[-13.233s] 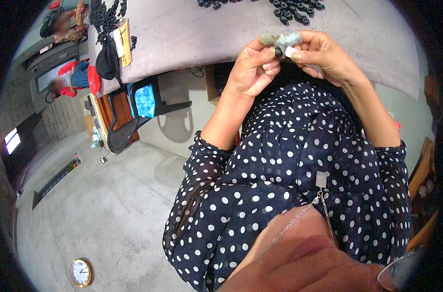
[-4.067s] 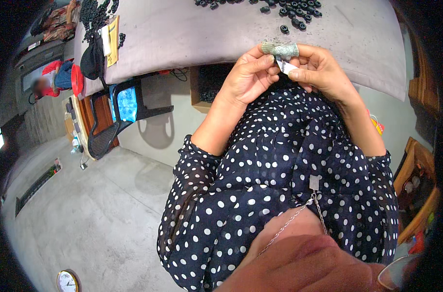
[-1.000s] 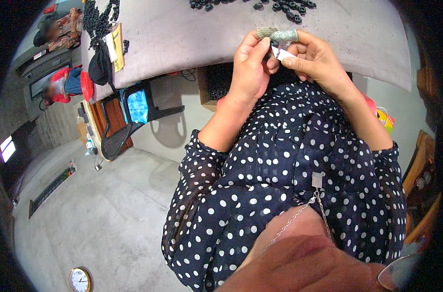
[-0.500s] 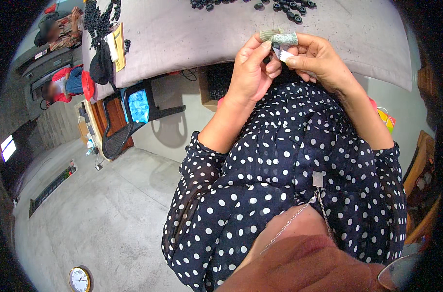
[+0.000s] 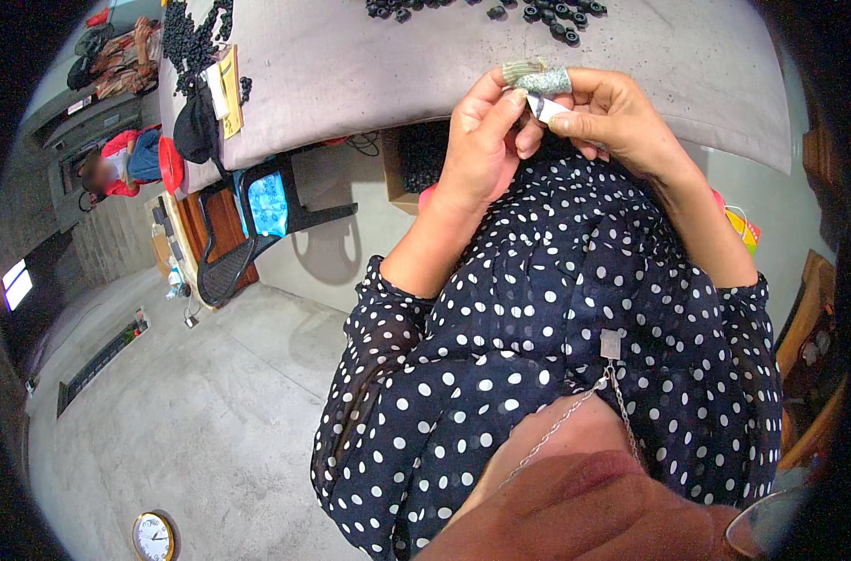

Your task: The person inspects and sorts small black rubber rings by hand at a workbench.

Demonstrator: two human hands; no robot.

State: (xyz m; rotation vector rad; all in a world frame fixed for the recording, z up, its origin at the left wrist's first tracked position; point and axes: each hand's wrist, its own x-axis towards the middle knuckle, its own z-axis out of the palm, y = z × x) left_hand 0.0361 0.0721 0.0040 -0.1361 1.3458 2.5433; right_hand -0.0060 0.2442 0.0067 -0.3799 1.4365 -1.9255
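My two hands meet just off the table's front edge. My right hand (image 5: 622,117) is closed, with a small flat white piece (image 5: 549,110) pinched between thumb and forefinger. A dark strip crosses the white piece near its tip. A speckled grey-green wrap (image 5: 549,81) covers the right forefinger. My left hand (image 5: 481,136) is also closed in a pinch, its thumb tip against the end of the white piece. Around the left forefinger's tip is a striped green cover (image 5: 522,70). Whatever the left fingers hold is hidden by them.
Several small black round parts (image 5: 561,17) lie on the cloth-covered table (image 5: 350,75). More black pieces (image 5: 190,42) are heaped at the far left, near a yellow strip (image 5: 230,92). Under the table stands an open box (image 5: 416,164) of black parts. A black chair (image 5: 224,271) is at left.
My hands have dropped slightly toward me. The white piece has turned and shows more of its face, with the dark strip across it. A dark bit between my fingers is now hidden.
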